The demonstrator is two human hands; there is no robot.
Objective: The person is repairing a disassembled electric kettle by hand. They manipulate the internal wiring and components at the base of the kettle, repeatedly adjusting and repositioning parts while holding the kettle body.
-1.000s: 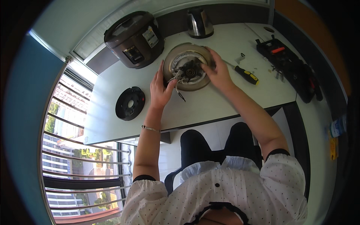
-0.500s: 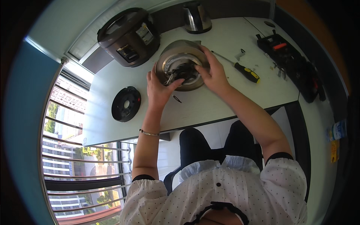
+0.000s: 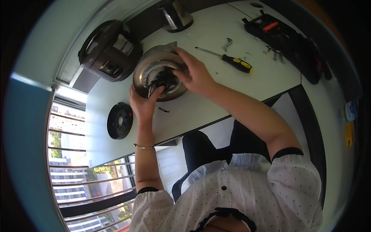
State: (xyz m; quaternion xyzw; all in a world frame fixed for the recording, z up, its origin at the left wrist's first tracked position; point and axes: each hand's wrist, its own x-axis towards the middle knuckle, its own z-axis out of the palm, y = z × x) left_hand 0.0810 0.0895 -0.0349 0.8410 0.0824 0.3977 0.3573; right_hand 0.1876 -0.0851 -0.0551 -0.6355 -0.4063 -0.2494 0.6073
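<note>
Both hands grasp a steel kettle body (image 3: 156, 65), tipped with its underside facing the wearer, near the left part of the white table (image 3: 210, 101) and just beside the brown electric cooker (image 3: 110, 50). The left hand (image 3: 143, 103) grips its lower left edge, fingers behind the wall and thumb laid in over the underside; the right hand (image 3: 198, 77) clasps the upper right side, with its index finger stretched along the wall near the spout (image 3: 170, 46) and its thumb bent inward. A black fitting (image 3: 165, 79) fills the middle of the underside, and pale wires (image 3: 150, 92) come out beside the left thumb; blur makes it hard to tell whether that thumb presses on the fitting. A small black loop (image 3: 163, 110) shows just below the kettle body, and a round black cover (image 3: 118, 130) lies left of the left forearm, open side up. Right of the hands lies a black-and-yellow screwdriver (image 3: 237, 64), its shaft pointing left, with a small metal bracket (image 3: 227, 45) near it. Farther right sits a black tool case (image 3: 290, 44), small metal bits (image 3: 275, 53) beside it. A steel electric kettle (image 3: 176, 17) stands at the back.
</note>
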